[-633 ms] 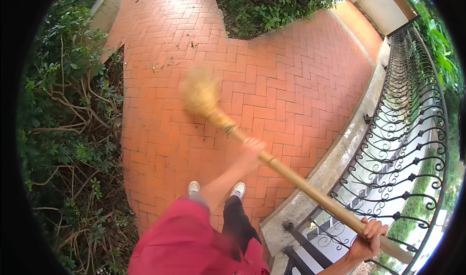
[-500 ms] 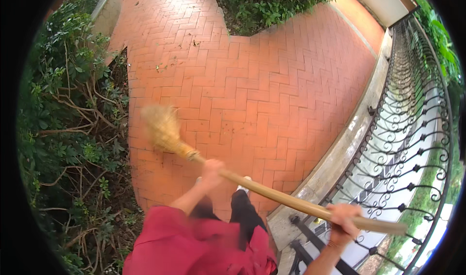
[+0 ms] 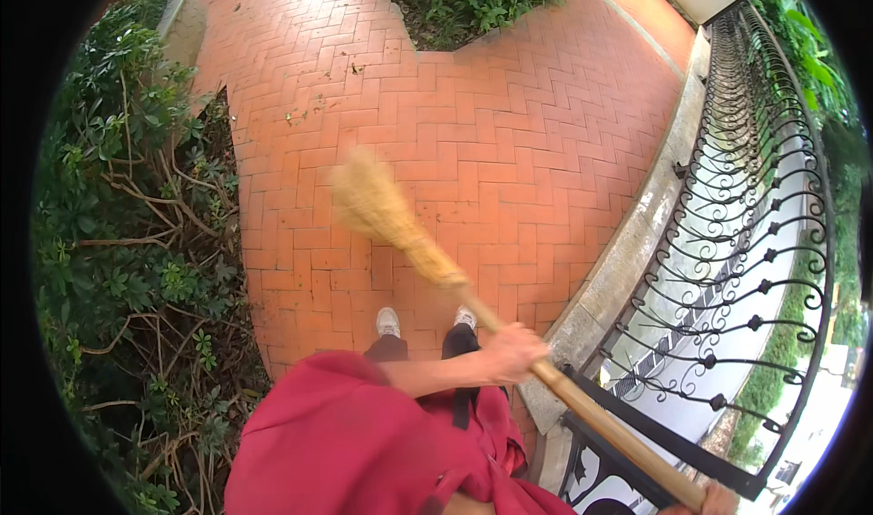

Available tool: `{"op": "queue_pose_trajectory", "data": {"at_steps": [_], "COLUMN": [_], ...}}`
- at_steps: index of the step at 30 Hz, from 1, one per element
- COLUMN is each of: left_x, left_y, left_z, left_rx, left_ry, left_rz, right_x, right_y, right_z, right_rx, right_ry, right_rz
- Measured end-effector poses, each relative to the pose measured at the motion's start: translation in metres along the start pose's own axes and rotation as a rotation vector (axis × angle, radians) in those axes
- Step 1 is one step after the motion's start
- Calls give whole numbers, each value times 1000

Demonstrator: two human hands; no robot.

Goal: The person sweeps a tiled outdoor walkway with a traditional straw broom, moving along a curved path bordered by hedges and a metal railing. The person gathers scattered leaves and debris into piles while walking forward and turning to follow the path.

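Broom (image 3: 436,262) head swung from 9 toward 10 o'clock over bricks (image 3: 546,156), apparently mid-sweep; left hand (image 3: 512,353) clasps mid-handle, right hand (image 3: 720,499) its end toward 4–5 o'clock.

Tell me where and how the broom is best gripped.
Probably the broom handle between the left hand and right hand, closing around it from above: that stretch is slim, straight and uncovered, well away from the flared bristles.

Brick paving (image 3: 509,160), shrubs (image 3: 179,281) and railing (image 3: 764,286) show an outdoor walkway (image 3: 309,24)
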State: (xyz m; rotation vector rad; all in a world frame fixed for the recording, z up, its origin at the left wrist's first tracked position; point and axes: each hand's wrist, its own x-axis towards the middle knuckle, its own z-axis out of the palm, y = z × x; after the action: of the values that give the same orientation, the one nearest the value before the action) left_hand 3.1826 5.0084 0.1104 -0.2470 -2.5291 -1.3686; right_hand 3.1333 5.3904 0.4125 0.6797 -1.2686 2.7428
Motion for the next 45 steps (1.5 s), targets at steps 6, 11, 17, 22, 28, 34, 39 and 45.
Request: {"op": "queue_pose_trajectory", "data": {"at_steps": [6, 11, 17, 22, 28, 34, 39, 45], "left_x": [70, -18, -259, -367, -342, -256, -182, -275], "left_y": [16, -4, -31, -3, 142, 251, 264, 228], "left_z": [67, 76, -2, -37, 59, 220, 307, 295], "left_rx": [-146, -155, -36, 258, 203, 33, -29, -125], "left_ry": [-60, -100, 19, -112, -141, -182, -257, -73], "left_rz": [271, 84, -316, -572, -253, 235, 329, 201], "right_x": [-118, -95, -108, -210, -304, -394, -452, -400], "right_y": [-66, -31, 112, 156, -92, -292, -300, -262], "right_z": [58, 90, 128, 63, -48, -41, -31, -13], "right_rx": [-354, -561, -194, -41, 24, -193, -539, -536], "right_ry": [-37, 105, -150, 208, 295, -17, 134, 165], "right_rz": [-313, -197, 263, 472, 71, -278, -521, -273]}}
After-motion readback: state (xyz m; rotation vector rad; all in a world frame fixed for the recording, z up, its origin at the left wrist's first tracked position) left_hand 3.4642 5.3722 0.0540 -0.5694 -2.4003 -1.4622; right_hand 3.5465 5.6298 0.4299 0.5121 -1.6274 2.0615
